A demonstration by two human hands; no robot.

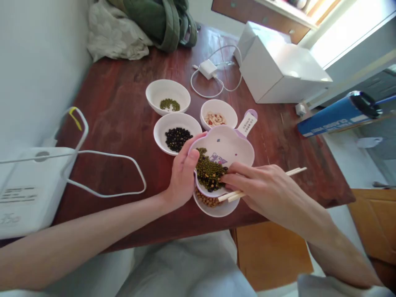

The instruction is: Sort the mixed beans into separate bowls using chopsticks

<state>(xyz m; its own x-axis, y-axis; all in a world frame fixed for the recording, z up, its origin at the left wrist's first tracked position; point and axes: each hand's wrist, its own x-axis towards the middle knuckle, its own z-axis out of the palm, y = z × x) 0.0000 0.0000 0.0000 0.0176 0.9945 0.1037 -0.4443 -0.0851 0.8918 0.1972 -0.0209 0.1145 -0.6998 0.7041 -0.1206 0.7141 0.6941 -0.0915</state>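
Observation:
My left hand (181,179) grips the near left rim of a white, lilac-edged handled bowl (236,146), its thumb over the edge. The bowl is tilted, with green mung beans (208,167) and some black and yellow beans gathered at its lower left side. My right hand (262,185) reaches into it, fingertips pressed together at the beans; whether they pinch any is hidden. A pair of chopsticks (232,196) runs beneath the right palm, held by that hand. Directly below, a white bowl (220,212) of light brown beans (208,200) is partly covered.
Close behind stand white bowls of black beans (177,139), of a few mung beans (170,104) and of pale nut pieces (215,119). A charger with cable (208,69), white box (272,70) and green bag (154,20) lie farther back. Another cable (111,153) loops at left.

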